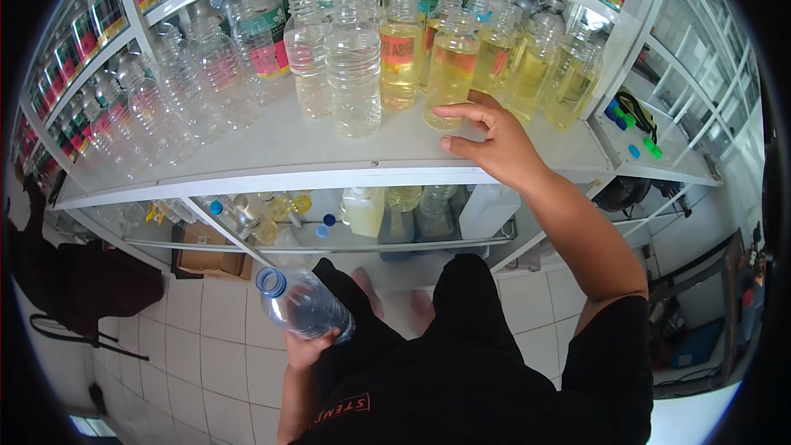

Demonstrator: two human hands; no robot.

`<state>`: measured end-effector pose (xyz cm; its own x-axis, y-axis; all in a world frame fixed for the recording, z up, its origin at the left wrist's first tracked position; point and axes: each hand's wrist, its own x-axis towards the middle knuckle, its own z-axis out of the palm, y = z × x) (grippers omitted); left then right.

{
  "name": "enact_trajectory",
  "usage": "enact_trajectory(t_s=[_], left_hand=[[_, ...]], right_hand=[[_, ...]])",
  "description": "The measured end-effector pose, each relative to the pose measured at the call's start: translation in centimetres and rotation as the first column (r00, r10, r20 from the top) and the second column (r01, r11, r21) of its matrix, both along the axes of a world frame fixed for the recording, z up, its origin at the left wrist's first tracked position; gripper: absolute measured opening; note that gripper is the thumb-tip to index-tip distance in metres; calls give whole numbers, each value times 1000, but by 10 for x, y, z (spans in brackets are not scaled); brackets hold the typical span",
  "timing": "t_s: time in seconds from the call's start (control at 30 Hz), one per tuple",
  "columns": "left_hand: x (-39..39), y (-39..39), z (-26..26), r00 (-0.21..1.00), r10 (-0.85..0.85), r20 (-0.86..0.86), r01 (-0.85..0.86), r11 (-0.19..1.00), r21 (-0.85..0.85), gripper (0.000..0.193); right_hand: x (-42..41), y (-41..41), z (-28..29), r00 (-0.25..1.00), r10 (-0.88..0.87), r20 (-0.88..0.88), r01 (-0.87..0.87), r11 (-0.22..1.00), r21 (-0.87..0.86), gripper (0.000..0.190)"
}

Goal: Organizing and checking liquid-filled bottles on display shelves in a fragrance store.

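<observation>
A clear plastic bottle (304,304) with a bluish, uncapped neck lies tilted in my left hand (307,346), over my lap. Up at the shelf, my right hand (488,133) is empty, thumb and fingers apart. Its fingertips are beside the lower part of an uncapped bottle of yellow liquid (453,74); whether they touch it I cannot tell. More bottles of yellow liquid (529,77) stand right of and behind that one. To the left is an uncapped bottle of clear liquid (353,74), with another just behind it.
Empty-looking clear bottles (225,86) line the shelf's left side. Metal bottles with coloured labels (258,28) stand behind. On the right lie green and blue caps (652,147). The lower shelf holds a white jerrycan (363,211) and a cardboard box (207,247). A person's dark garment (80,287) is at far left.
</observation>
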<state>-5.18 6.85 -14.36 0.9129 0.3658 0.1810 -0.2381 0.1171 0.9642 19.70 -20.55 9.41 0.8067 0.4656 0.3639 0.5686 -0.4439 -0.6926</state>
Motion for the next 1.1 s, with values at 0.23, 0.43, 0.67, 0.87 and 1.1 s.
enact_trajectory(t_s=[0.23, 0.43, 0.67, 0.87, 1.1], left_hand=[[0, -2, 7, 1000, 2, 30, -3, 1000, 5, 90], [0, 2, 1, 999, -18, 31, 17, 999, 41, 96], [-3, -1, 5, 1000, -14, 13, 13, 997, 72, 95], [1, -7, 14, 999, 30, 42, -32, 999, 42, 88], [-3, -2, 9, 1000, -10, -11, 11, 995, 101, 93]], right_hand=[[3, 3, 4, 998, 37, -54, -36, 999, 31, 41], [9, 1, -4, 997, 82, -7, -80, 987, 138, 36], [3, -1, 0, 994, 71, -79, -63, 992, 107, 34], [5, -6, -6, 996, 33, -88, -23, 992, 120, 32], [-2, -8, -3, 991, 59, -116, -44, 991, 127, 33]])
